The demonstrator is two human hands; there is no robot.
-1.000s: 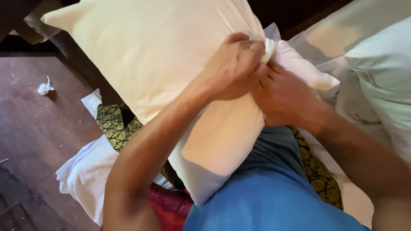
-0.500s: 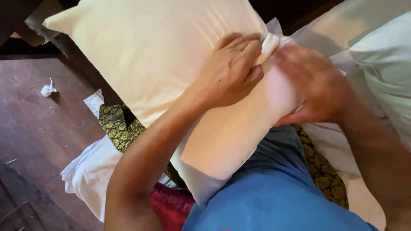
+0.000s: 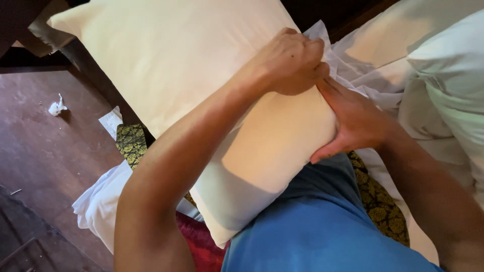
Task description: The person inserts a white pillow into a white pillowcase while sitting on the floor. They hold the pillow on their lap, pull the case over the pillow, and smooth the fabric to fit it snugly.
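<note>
My left hand is clenched on the white pillowcase edge at the end of the cream pillow, which rests against my body. My right hand presses flat on the pillow's end. I'd grip firmly and pull evenly, avoiding bunched fabric.

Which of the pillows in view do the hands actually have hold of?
The big cream pillow across the lap: the left hand grips its cover edge and the right hand presses its end. The white pillows at right lie untouched.
</note>
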